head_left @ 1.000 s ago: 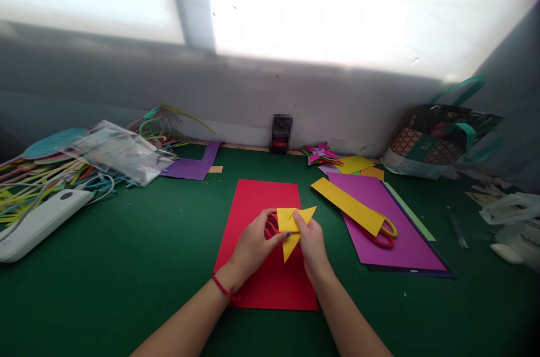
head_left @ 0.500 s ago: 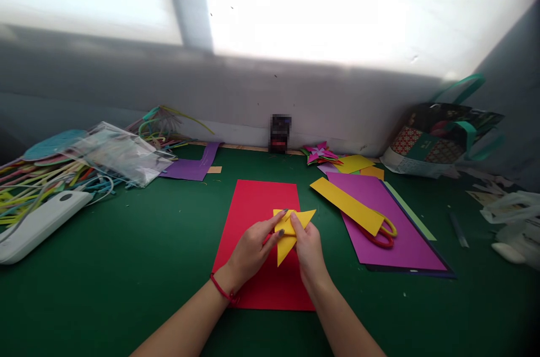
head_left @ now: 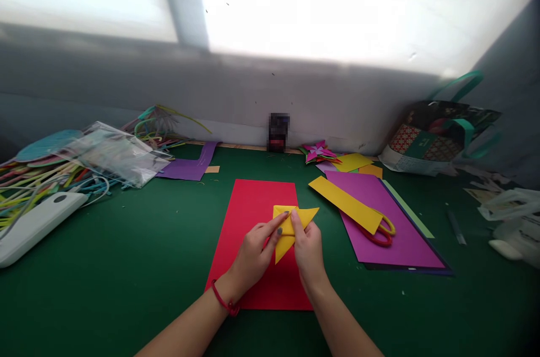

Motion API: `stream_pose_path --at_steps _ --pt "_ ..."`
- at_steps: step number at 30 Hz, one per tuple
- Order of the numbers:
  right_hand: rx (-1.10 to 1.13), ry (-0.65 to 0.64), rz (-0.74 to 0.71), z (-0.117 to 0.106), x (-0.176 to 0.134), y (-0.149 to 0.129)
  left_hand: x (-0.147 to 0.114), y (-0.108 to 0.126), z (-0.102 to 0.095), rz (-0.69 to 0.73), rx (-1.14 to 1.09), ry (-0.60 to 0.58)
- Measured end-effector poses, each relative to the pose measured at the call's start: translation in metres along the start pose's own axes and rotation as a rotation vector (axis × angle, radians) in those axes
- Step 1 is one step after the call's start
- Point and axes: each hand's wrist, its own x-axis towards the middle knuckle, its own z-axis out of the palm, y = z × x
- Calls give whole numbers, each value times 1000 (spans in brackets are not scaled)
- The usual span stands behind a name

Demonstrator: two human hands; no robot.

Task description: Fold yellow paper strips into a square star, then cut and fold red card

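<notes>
A folded yellow piece of paper (head_left: 285,244) is held between both hands, with pointed corners sticking out to the right and downward. My left hand (head_left: 256,253) pinches its left side with fingertips and thumb. From the right, my right hand (head_left: 309,250) grips it, the thumb lying on top and the other fingers mostly hidden beneath. Under the hands lies a sheet of red paper (head_left: 248,211) on the green table (head_left: 139,289).
To the right, scissors (head_left: 386,240) with red and yellow handles lie partly beneath a yellow strip (head_left: 346,204) on purple sheets (head_left: 409,233). Folded paper flowers (head_left: 319,151) and a bag (head_left: 430,138) stand behind. Pipe cleaners (head_left: 25,182) and a white power strip (head_left: 40,227) are left.
My left fingers have shifted slightly on the folded yellow paper, and its upper left corner now shows more squarely. The view has drifted a little. Both hands still hold the paper.
</notes>
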Motion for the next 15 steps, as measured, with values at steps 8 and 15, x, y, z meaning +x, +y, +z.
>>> stream_pose_path --at_steps 8,15 --pt "-142 -35 -79 -1 -4 -3 12 2 -6 -207 -522 -80" --pt "-90 -90 -13 2 -1 -5 11 0 -10 -261 -516 -158"
